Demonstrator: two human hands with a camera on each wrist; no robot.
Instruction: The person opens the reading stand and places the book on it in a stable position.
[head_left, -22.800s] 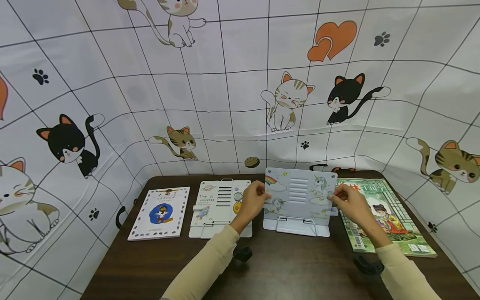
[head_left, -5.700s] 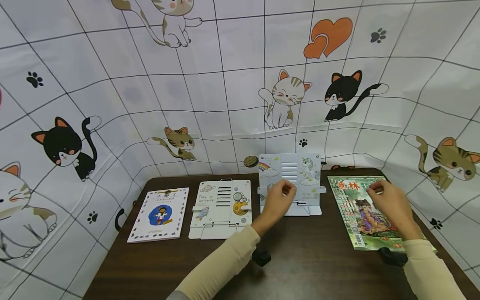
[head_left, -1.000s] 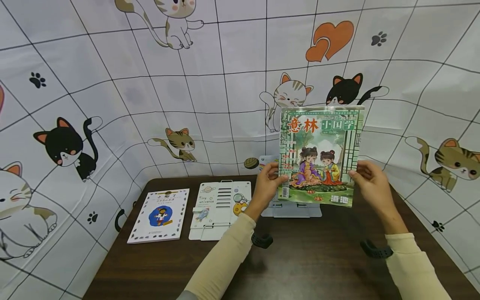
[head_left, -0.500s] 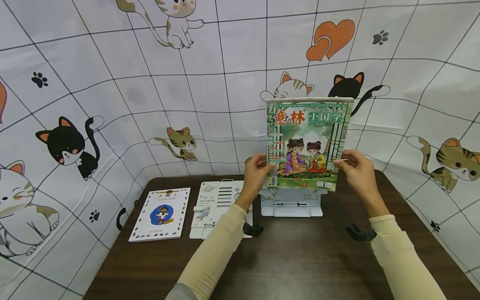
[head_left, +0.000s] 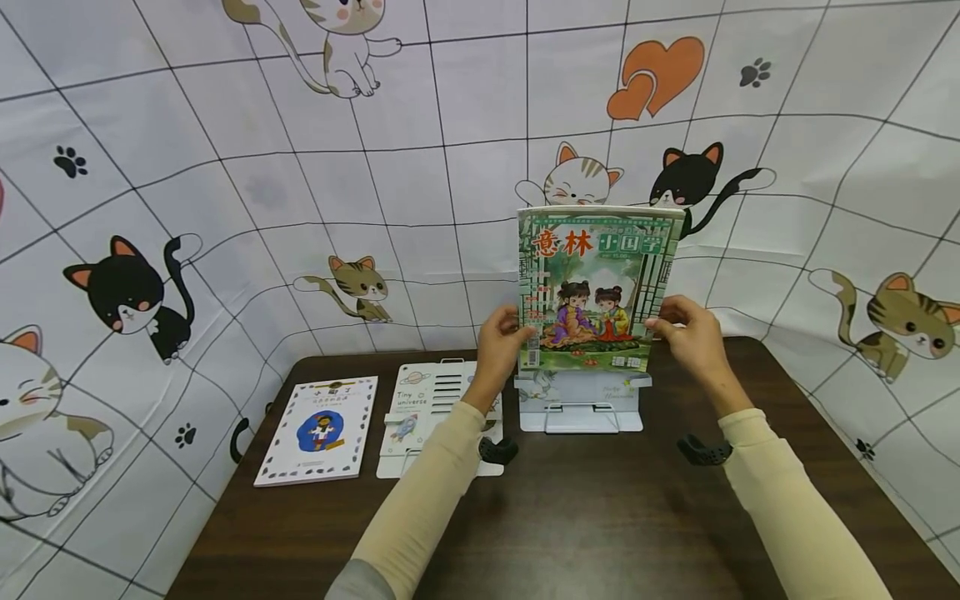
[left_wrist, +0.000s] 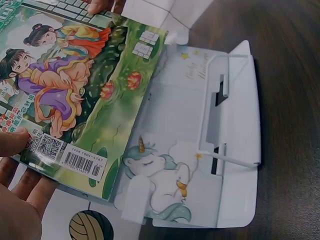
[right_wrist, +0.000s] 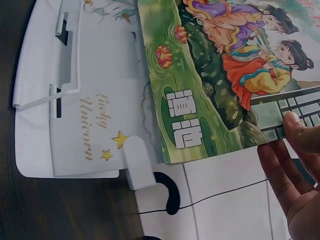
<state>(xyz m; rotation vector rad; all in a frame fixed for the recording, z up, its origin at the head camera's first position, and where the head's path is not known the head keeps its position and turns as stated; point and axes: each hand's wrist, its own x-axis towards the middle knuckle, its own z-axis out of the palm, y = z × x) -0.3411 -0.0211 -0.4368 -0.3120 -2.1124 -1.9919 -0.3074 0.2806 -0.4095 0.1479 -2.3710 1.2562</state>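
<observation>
In the head view a green magazine [head_left: 592, 292] is held upright in front of a white unicorn book stand [head_left: 581, 400]. My left hand [head_left: 498, 346] pinches its left edge, thumb on the cover. On the opposite edge my right hand [head_left: 688, 333] pinches it the same way. The wrist views show the magazine's bottom edge above the stand's wire page holder [left_wrist: 227, 155], with the stand's lower panel bare below it. A side clip [right_wrist: 139, 162] sticks out at the stand's edge. The magazine hides the upper part of the stand.
Left of the unicorn stand lies a second white book stand [head_left: 420, 408] with space pictures, partly behind my left sleeve. Further left is a white book [head_left: 318, 429] with a blue circle. A cat-print cloth [head_left: 450, 208] hangs behind the dark wooden table [head_left: 585, 517].
Earlier the unicorn stand was handled and set further back, and the magazine lay on the table at right. Within the last second both hands moved the lifted magazine left, over the stand.
</observation>
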